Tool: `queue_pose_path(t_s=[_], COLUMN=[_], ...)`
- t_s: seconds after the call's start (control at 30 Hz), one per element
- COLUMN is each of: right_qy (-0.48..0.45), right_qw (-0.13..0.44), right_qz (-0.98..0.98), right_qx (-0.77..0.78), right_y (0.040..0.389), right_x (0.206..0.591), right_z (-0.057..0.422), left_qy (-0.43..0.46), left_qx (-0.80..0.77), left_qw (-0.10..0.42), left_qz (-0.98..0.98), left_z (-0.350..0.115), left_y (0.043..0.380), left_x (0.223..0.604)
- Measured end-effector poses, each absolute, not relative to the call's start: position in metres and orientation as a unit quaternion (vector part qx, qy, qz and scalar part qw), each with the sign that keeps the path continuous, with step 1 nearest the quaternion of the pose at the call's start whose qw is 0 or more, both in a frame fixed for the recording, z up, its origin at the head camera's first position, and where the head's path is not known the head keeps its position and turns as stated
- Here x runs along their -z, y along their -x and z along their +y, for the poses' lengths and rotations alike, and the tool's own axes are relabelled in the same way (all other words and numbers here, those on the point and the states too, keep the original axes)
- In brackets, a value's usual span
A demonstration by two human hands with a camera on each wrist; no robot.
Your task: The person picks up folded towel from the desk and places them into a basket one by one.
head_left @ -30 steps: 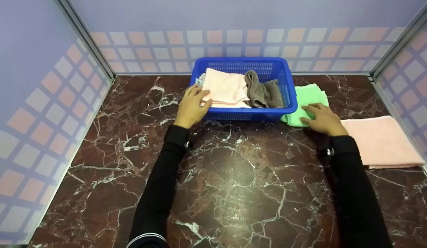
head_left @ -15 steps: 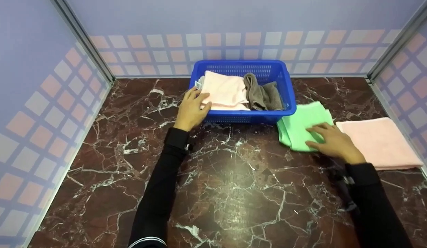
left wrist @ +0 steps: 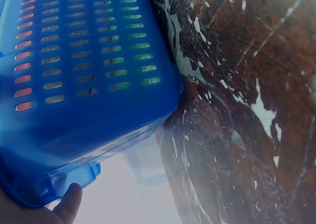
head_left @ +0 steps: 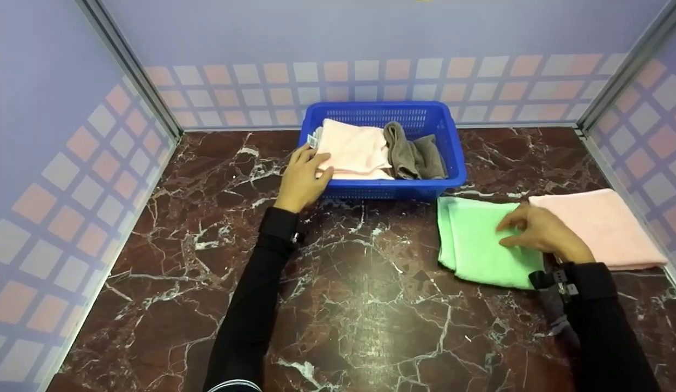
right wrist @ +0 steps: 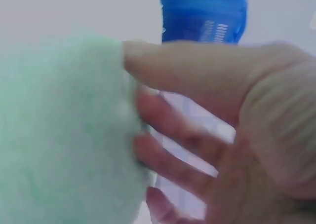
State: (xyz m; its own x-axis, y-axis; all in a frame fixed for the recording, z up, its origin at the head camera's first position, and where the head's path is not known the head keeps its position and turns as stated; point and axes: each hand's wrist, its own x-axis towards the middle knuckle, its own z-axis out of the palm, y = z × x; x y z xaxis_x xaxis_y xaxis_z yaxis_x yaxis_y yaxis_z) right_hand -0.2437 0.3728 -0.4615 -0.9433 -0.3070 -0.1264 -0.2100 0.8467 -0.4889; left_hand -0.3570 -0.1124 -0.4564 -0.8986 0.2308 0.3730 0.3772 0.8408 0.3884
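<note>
Green cloth point(head_left: 476, 250) is lying front-right of the basket point(head_left: 376, 184). Left hand point(head_left: 303, 182) is gripping the basket; right hand point(head_left: 546, 231) is touching the cloth, pinch undetermined.

1. Here's a small white label point(head_left: 312, 141) poking up at the left end of the blue basket point(head_left: 392, 184), right beside the folded pink cloth point(head_left: 348, 148) inside.
2. Faint marks on its face, but they're too small and blurred to make out!
3. Nothing legible in any view.
</note>
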Motion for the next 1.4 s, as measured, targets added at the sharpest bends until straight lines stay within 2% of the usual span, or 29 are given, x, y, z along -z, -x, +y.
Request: queue_pose_path(t_s=[0.1,0.47,0.67,1.1,1.3,1.4], right_qy=[0.120,0.160,0.192,0.263,0.278,0.275], right_qw=[0.073,0.078,0.061,0.022,0.008,0.027], right_qz=[0.966,0.965,0.962,0.951,0.946,0.944], right_qx=[0.217,0.195,0.183,0.161,0.164,0.180], right_y=[0.246,0.248,0.250,0.257,0.253,0.252], right_x=[0.461,0.468,0.474,0.478,0.479,0.478], right_z=[0.374,0.366,0.330,0.213,0.203,0.209], left_qy=[0.157,0.152,0.164,0.156,0.144,0.131], left_qx=[0.228,0.217,0.214,0.221,0.221,0.227], left_qw=[0.158,0.146,0.148,0.150,0.152,0.190], left_qz=[-0.948,-0.953,-0.951,-0.951,-0.952,-0.946], left_z=[-0.113,-0.113,-0.105,-0.111,-0.111,-0.108], left_y=[0.358,0.358,0.359,0.356,0.354,0.348], left_x=[0.454,0.451,0.454,0.457,0.455,0.456])
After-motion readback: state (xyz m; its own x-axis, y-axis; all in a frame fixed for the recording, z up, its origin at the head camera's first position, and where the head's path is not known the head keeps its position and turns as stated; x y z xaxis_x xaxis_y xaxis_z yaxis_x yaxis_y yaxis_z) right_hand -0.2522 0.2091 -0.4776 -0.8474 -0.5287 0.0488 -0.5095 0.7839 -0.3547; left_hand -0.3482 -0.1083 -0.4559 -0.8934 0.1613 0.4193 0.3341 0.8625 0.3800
